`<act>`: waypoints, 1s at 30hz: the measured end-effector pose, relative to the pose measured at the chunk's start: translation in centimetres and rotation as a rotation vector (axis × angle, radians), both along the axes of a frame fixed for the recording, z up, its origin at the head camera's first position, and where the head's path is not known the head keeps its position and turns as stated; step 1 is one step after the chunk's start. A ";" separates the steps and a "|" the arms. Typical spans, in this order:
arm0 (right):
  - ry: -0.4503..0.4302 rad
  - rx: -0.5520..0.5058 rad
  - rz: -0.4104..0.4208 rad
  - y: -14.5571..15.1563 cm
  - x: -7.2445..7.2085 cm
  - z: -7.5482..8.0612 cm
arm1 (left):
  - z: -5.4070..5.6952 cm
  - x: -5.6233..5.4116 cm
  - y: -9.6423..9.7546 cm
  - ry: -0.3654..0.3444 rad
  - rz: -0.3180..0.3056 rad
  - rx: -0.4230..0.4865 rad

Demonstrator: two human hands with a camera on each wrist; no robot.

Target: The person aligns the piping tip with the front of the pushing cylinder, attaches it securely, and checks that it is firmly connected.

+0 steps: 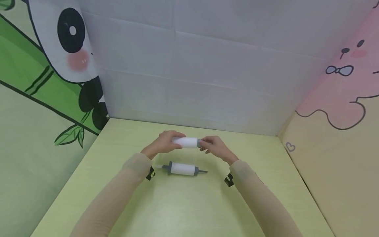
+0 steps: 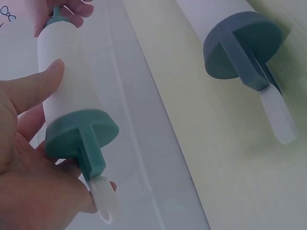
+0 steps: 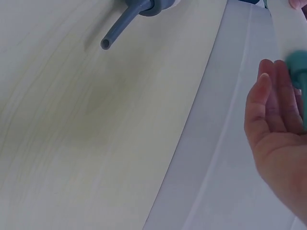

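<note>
A balloon pump (image 1: 187,142) with a white barrel and teal end pieces is held sideways above the table by both hands. My left hand (image 1: 166,141) grips the barrel near its handle end, the thumb (image 2: 45,81) lying along the white side. The teal handle (image 2: 91,143) ends in a white loop (image 2: 103,199). At the opposite end my right hand (image 1: 217,147) has its fingers around the teal nozzle end. A second balloon pump (image 1: 182,169), white with blue-grey ends, lies on the table nearer to me, its nozzle (image 3: 122,28) pointing right.
The pale yellow table (image 1: 189,204) meets a white sheeted wall (image 1: 189,82) at the back. A panda-and-bamboo panel (image 1: 53,108) stands on the left, a pink cartoon panel (image 1: 331,108) on the right. Dark camera mounts sit at both wrists.
</note>
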State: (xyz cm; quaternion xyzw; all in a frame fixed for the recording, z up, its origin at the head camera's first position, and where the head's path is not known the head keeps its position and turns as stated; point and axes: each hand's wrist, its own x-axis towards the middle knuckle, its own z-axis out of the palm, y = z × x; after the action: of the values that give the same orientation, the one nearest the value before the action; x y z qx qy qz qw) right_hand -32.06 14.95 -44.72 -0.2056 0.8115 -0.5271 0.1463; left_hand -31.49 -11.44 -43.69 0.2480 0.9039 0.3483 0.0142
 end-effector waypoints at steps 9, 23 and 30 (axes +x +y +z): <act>0.029 0.078 -0.047 0.2 -0.3 -0.4 | 0.3 0.2 0.1 0.003 -0.009 0.001; 0.180 -0.028 -0.002 0.6 0.1 -0.6 | 0.0 0.4 0.0 -0.032 0.020 -0.001; 0.285 0.018 -0.048 -0.1 -0.1 -0.7 | 0.4 0.4 -0.1 -0.014 0.022 -0.020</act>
State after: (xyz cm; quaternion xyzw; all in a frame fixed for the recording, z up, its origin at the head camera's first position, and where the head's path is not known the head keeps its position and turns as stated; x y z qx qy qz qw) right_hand -32.13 14.86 -45.45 -0.2576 0.8334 -0.4887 0.0189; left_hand -31.09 -11.54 -43.31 0.2355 0.9098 0.3412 0.0190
